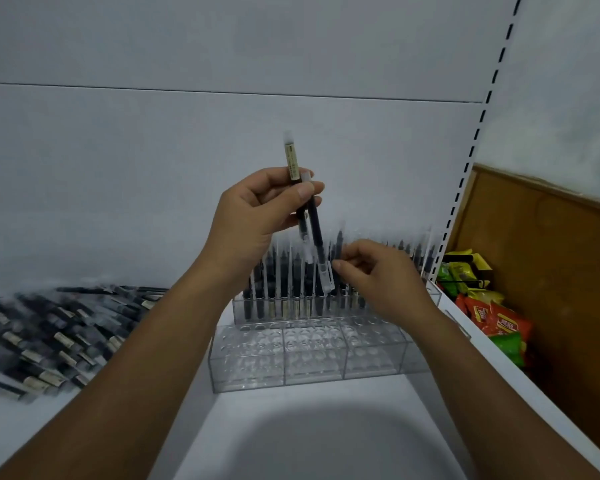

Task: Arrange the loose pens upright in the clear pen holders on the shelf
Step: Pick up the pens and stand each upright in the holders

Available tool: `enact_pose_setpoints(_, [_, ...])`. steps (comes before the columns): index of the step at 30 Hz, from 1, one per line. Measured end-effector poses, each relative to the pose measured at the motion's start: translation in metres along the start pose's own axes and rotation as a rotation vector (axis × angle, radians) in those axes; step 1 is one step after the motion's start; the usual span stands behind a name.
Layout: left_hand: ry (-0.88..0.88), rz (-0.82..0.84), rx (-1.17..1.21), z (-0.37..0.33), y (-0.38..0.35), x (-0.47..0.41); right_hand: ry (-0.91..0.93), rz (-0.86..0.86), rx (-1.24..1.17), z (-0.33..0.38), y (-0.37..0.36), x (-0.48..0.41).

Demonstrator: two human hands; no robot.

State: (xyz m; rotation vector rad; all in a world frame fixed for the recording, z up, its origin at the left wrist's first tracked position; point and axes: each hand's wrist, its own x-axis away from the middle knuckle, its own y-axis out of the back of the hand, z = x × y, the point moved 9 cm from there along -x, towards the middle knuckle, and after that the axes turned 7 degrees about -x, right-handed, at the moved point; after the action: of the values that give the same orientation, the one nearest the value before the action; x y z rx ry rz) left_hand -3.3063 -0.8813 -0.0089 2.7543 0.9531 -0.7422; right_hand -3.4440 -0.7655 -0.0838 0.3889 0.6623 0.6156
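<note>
Seemingly two dark pens (309,216), clear-capped, tilted.

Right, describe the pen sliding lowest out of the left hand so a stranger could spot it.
Start at the clear pen holder on the white shelf. Just above it, the left hand grips two pens. The dark pen hangs lower, its clear cap pointing down beside the right hand.

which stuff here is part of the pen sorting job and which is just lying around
Part of the job:
- two pens held in the left hand
- right hand by the lower pen's tip
- loose pens piled on the left
- clear pen holders, back row filled

Just lying about:
- snack packets on the right
</note>
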Motion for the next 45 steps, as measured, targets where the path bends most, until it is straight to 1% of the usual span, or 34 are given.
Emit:
enact_pose_setpoints(2, [0.0, 0.01, -0.008, -0.001, -0.002, -0.002, -0.025, 0.077, 0.116, -0.002, -0.01, 0.003])
enact_pose_setpoints(3, [-0.003, 0.014, -0.012, -0.001, -0.003, -0.003, -0.035, 0.088, 0.146, -0.002, -0.011, 0.004])
enact_pose_setpoints(7, [0.006, 0.013, -0.016, 0.005, -0.004, 0.001, -0.042, 0.054, 0.208, 0.001, -0.006, 0.003])
enact_pose_setpoints(10, [0.025, 0.003, -0.016, 0.01, 0.0, 0.004, -0.064, 0.061, 0.302, -0.002, -0.007, 0.004])
enact_pose_setpoints(16, [0.033, -0.006, 0.013, 0.011, 0.002, 0.005, -0.086, 0.115, 0.301, -0.003, -0.012, 0.01])
enact_pose_setpoints(17, [0.033, -0.008, 0.018, 0.011, 0.002, 0.005, -0.086, 0.103, 0.284, -0.003, -0.008, 0.012])
enact_pose_setpoints(18, [0.033, -0.014, 0.027, 0.011, 0.002, 0.005, -0.076, 0.067, 0.248, -0.002, -0.002, 0.014])
enact_pose_setpoints(19, [0.035, -0.022, 0.041, 0.01, 0.002, 0.004, -0.06, 0.02, 0.161, 0.002, 0.005, 0.015])
enact_pose_setpoints(20, [0.037, -0.032, 0.058, 0.011, 0.002, 0.004, -0.051, -0.017, 0.007, 0.007, 0.011, 0.017])
enact_pose_setpoints(21, [0.041, -0.04, 0.075, 0.011, 0.003, 0.003, -0.062, -0.014, -0.185, 0.012, 0.012, 0.019])
enact_pose_setpoints(22, [0.044, -0.046, 0.085, 0.011, 0.002, 0.003, -0.089, 0.033, -0.332, 0.016, 0.008, 0.02])
enact_pose_setpoints(23, [0.047, -0.049, 0.086, 0.011, 0.001, 0.003, -0.097, 0.103, -0.386, 0.021, 0.002, 0.022])
enact_pose_setpoints(25, [0.046, -0.047, 0.06, 0.013, 0.0, 0.005, -0.074, 0.244, -0.325, 0.027, -0.012, 0.026])
enact_pose_setpoints(26, [0.045, -0.046, 0.044, 0.013, 0.0, 0.005, -0.068, 0.274, -0.306, 0.027, -0.015, 0.027])
enact_pose_setpoints(31, [0.053, -0.086, 0.042, 0.015, 0.008, 0.007, -0.066, 0.271, -0.358, 0.023, -0.01, 0.027])
enact_pose_setpoints(33, [0.067, -0.101, 0.06, 0.016, 0.011, 0.009, -0.079, 0.226, -0.467, 0.024, -0.005, 0.025])
enact_pose_setpoints(34, [0.074, -0.107, 0.067, 0.016, 0.013, 0.009, -0.094, 0.182, -0.558, 0.023, 0.0, 0.023])
enact_pose_setpoints(38, [0.104, -0.11, 0.055, 0.018, 0.018, 0.014, -0.178, -0.003, -1.012, 0.018, 0.02, 0.018])
enact_pose_setpoints(41, [0.121, -0.071, 0.016, 0.02, 0.011, 0.022, -0.207, -0.093, -1.275, 0.017, 0.023, 0.017])
enact_pose_setpoints(43, [0.132, -0.049, -0.013, 0.022, 0.006, 0.026, -0.219, -0.134, -1.364, 0.016, 0.02, 0.018])
enact_pose_setpoints(45, [0.14, -0.028, -0.061, 0.023, 0.003, 0.029, -0.221, -0.166, -1.375, 0.014, 0.023, 0.018])
